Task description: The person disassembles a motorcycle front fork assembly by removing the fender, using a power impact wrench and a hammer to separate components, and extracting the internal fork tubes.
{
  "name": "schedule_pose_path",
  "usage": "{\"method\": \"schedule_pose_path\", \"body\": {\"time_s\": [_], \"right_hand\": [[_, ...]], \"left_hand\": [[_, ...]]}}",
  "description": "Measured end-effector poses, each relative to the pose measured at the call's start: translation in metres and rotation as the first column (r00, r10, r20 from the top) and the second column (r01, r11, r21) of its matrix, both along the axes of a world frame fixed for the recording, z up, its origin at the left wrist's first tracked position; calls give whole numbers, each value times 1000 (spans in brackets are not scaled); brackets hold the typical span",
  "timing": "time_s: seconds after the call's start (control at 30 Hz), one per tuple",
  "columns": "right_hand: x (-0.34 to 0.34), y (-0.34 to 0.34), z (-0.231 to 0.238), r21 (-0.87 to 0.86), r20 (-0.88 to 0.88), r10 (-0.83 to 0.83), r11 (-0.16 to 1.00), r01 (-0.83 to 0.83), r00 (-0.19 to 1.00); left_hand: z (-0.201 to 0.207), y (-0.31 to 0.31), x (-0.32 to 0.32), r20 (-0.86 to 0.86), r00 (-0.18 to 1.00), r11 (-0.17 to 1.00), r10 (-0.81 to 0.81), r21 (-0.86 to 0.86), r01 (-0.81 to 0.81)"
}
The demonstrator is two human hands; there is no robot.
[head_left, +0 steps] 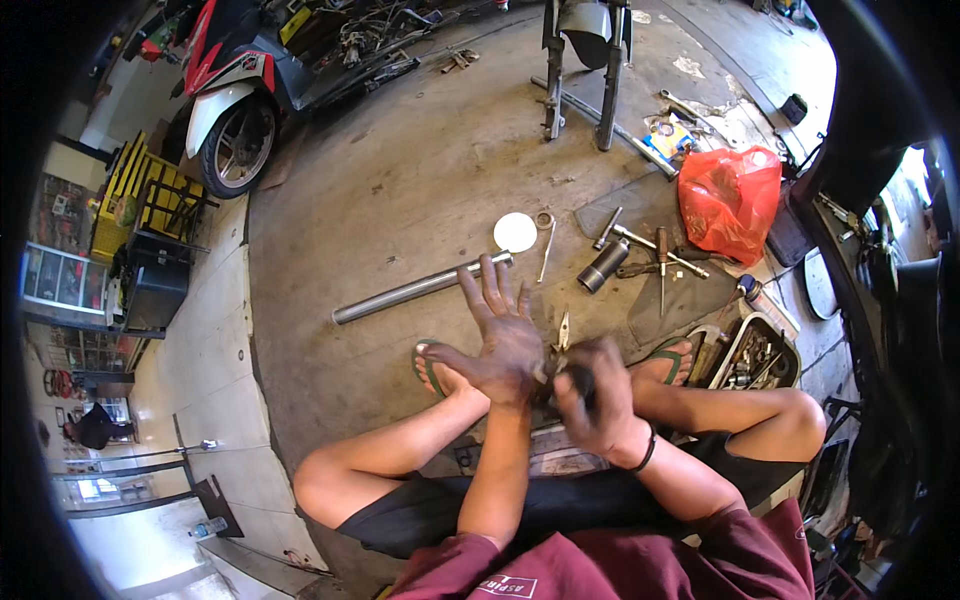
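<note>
Left hand (505, 350): open, fingers spread, dark-smudged palm showing; fingertips overlap a long silver metal tube (400, 296) on the brown floor (340, 230), contact unclear. Right hand (612, 405): blurred, fingers curled at a dark rounded object (577, 384); grip cannot be told. Between hands, slightly ahead: silver-nosed pliers (565, 328). Beyond: flat white disc (515, 232), black metal cylinder (604, 266).

Glare whitens the upper-right floor (768, 62); the right fingers (606, 364) are blurred.
</note>
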State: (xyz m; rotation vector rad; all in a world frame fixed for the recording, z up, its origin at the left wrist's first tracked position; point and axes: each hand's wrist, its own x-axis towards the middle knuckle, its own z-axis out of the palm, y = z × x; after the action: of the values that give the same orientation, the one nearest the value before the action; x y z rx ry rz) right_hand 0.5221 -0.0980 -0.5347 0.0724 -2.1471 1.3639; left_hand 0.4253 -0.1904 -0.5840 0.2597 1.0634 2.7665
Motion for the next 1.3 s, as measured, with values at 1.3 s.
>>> {"method": "schedule_pose_path", "body": {"time_s": [1.3], "right_hand": [[-4,22,-26,148,452,-71,989,3,889]], "left_hand": [[-22,4,32,-406,884,-107,-230,-893,-438]]}}
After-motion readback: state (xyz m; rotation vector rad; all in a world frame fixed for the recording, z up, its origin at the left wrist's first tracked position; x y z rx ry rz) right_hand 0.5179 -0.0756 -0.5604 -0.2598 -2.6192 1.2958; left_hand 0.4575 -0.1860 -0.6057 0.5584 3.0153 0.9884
